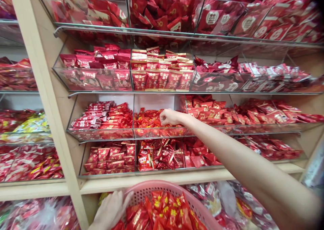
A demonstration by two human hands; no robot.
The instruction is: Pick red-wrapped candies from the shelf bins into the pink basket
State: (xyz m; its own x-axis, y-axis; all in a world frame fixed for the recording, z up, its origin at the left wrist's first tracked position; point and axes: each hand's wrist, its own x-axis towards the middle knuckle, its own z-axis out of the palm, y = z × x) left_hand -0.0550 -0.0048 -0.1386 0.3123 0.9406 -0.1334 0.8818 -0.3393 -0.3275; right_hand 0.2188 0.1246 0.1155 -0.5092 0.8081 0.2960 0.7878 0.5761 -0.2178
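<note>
My right hand (170, 117), its fingers curled closed, is over the third-shelf bin of small red-wrapped candies (148, 118). Whatever those fingers may hold is hidden. Low in the view, a pink perforated plastic basket (138, 189) is heaped with shiny red packets (164, 208) printed in yellow. My left hand (111, 206) grips the basket at its left rim, with the thumb lying toward the inside.
Tiered shelves with clear dividers hold red-wrapped sweets, including gold-edged packets (162, 76) above and checked packets (91, 115) to the left. A wooden upright (50, 98) separates another shelf unit. Bagged goods (222, 203) lie below the wooden ledge (177, 178).
</note>
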